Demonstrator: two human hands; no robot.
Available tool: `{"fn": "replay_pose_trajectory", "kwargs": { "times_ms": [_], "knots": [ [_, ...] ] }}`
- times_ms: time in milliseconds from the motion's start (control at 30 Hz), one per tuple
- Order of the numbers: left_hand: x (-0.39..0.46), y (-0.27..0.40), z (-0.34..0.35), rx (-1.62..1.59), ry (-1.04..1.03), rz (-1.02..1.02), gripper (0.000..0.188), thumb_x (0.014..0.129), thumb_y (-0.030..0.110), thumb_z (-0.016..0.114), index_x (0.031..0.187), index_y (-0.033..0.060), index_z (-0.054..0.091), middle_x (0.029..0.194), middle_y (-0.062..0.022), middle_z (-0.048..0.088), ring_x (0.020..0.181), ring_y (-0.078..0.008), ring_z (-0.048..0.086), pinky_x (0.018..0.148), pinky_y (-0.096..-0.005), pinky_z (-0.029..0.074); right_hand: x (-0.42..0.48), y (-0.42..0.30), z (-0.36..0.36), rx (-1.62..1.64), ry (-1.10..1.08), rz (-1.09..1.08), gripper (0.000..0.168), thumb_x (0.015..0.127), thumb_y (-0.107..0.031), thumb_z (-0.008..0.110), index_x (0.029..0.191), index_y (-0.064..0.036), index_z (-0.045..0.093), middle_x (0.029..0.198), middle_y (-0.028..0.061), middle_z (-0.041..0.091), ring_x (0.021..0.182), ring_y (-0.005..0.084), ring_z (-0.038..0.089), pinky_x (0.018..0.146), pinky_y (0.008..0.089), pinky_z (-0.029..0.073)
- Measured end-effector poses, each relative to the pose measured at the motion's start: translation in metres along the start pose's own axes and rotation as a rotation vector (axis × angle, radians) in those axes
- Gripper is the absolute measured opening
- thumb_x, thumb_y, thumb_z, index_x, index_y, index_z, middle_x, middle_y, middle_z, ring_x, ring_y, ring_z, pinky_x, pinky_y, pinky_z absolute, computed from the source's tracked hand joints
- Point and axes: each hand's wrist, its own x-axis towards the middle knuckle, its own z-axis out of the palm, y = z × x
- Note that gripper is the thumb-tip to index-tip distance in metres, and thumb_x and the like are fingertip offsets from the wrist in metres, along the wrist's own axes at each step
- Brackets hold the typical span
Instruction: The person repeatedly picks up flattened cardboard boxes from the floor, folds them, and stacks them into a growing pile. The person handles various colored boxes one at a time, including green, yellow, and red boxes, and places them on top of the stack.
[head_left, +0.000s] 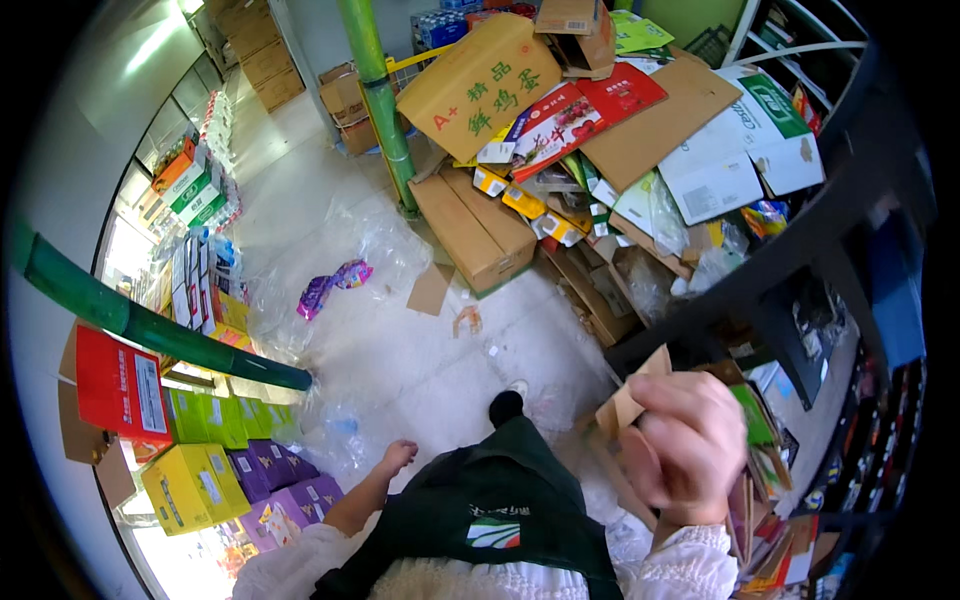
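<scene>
My right hand (686, 442), raised at the lower right and slightly blurred, grips a small folded piece of brown cardboard (634, 397). My left hand (400, 455) hangs low beside the dark green apron (495, 495), its fingers loosely curled, and no object shows in it. Ahead lies a large heap of flattened cartons: a tan egg carton (480, 86) with printed characters, a red printed carton (559, 127), a white and green carton (742, 150) and a closed brown box (476, 229) at the heap's near left edge.
A purple wrapper (330, 289), clear plastic film (390, 232) and a cardboard scrap (431, 289) litter the floor. Green poles (150, 330) stand left and ahead. Yellow (195, 487), purple and red boxes are stacked at left. A dark frame (750, 277) and more folded cardboard are at right.
</scene>
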Motion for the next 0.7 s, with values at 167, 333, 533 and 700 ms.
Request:
{"fn": "replay_pose_trajectory", "kwargs": {
  "times_ms": [167, 333, 533, 700],
  "knots": [
    [0.043, 0.160, 0.018, 0.033, -0.016, 0.079, 0.026, 0.079, 0.019, 0.059, 0.101, 0.0047, 0.059, 0.077, -0.0051, 0.060, 0.061, -0.0144, 0.055, 0.051, -0.0266, 0.043, -0.041, 0.134, 0.019, -0.077, -0.250, 0.451, 0.022, 0.064, 0.000, 0.068, 0.083, -0.006, 0.059, 0.073, 0.0097, 0.057, 0.062, 0.0273, 0.057, 0.055, 0.0342, 0.045],
    [0.118, 0.273, 0.005, -0.020, 0.015, 0.146, 0.027, 0.081, 0.019, 0.058, 0.105, 0.0063, 0.056, 0.081, -0.0038, 0.060, 0.063, -0.0127, 0.055, 0.052, -0.0249, 0.044, -0.069, 0.206, 0.053, 0.013, -0.401, 0.694, 0.011, 0.069, -0.007, 0.066, 0.079, -0.007, 0.061, 0.071, 0.0089, 0.057, 0.065, 0.0274, 0.059, 0.059, 0.0344, 0.048],
    [0.184, 0.434, -0.023, -0.223, 0.092, 0.107, 0.027, 0.084, 0.023, 0.051, 0.106, 0.0084, 0.054, 0.080, -0.0042, 0.059, 0.064, -0.0140, 0.057, 0.053, -0.0282, 0.047, -0.049, 0.269, 0.075, 0.006, -0.426, 0.716, 0.011, 0.070, -0.006, 0.065, 0.080, -0.007, 0.061, 0.071, 0.0103, 0.056, 0.065, 0.0297, 0.058, 0.059, 0.0355, 0.047],
    [0.263, 0.578, -0.065, -0.401, 0.191, 0.245, 0.033, 0.085, 0.028, 0.053, 0.111, 0.0082, 0.049, 0.087, -0.0075, 0.057, 0.067, -0.0187, 0.058, 0.057, -0.0319, 0.048, -0.062, 0.326, 0.080, -0.091, -0.463, 0.861, 0.012, 0.069, -0.007, 0.066, 0.080, -0.005, 0.062, 0.075, 0.0114, 0.060, 0.066, 0.0313, 0.058, 0.060, 0.0373, 0.047]
  ]
}}
